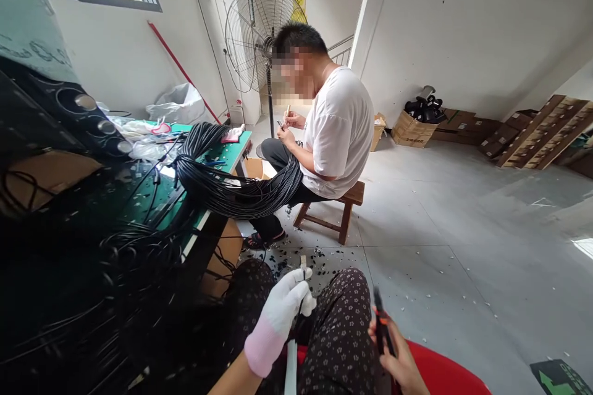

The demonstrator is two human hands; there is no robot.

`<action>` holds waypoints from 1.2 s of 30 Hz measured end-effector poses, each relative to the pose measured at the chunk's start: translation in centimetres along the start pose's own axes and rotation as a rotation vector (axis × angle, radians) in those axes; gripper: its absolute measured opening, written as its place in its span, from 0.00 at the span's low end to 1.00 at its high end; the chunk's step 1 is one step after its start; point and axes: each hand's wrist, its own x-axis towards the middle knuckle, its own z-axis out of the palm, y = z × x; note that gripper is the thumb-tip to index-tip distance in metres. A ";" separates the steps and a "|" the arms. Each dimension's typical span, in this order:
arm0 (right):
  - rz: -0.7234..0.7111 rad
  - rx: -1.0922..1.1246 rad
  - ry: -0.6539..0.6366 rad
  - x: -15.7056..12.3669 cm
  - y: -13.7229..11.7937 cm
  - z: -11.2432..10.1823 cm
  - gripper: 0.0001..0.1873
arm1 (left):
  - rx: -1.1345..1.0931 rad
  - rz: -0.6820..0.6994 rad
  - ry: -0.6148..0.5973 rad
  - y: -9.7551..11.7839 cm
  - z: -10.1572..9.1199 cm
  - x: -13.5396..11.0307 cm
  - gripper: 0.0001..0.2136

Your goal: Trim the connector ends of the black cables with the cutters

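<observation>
My left hand (286, 303), in a white glove with a pink cuff, is closed around a thin black cable (299, 308). A small pale connector end (303, 261) sticks up past the fingertips. Bare and closed, my right hand (399, 355) grips pliers (380, 316) with dark jaws and an orange mark near the pivot. The jaws point up, apart from the cable, and their exact type is hard to make out. Both hands are above my lap, where patterned trousers (343, 327) cover my legs.
A green-topped table (238, 149) at left bears a thick black cable bundle (222, 188) that drapes toward a co-worker (343, 123) on a wooden stool (354, 192). Black scraps (319, 253) litter the floor. A standing fan (252, 31) and cardboard boxes (412, 134) are farther back.
</observation>
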 end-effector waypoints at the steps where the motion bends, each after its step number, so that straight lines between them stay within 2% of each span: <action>1: -0.054 -0.035 -0.047 0.6 -0.7 0.3 0.35 | 0.039 0.010 0.004 -0.3 -0.4 -0.3 0.16; 2: -0.130 -0.105 -0.095 1.4 -1.7 0.7 0.39 | 0.066 0.018 0.009 -0.5 -0.7 -0.7 0.15; 5: -0.347 -0.319 -0.180 3.7 -5.0 2.3 0.42 | 0.111 0.030 0.022 -0.7 -1.8 -1.8 0.14; 9: -0.458 -0.452 -0.215 5.6 -7.6 4.2 0.43 | 0.223 0.049 0.034 -0.3 -3.0 -2.8 0.10; 18: -0.479 -0.600 -0.326 6.4 -8.5 4.5 0.43 | 0.397 0.055 0.053 0.1 -4.7 -2.9 0.07; 27: -0.510 -0.719 -0.438 7.1 -9.0 3.6 0.42 | 0.299 0.024 0.054 -1.0 -5.4 -3.0 0.08; 36: -0.494 -0.693 -0.536 7.4 -8.8 2.8 0.38 | 0.193 -0.012 0.040 -1.2 -5.4 -3.1 0.07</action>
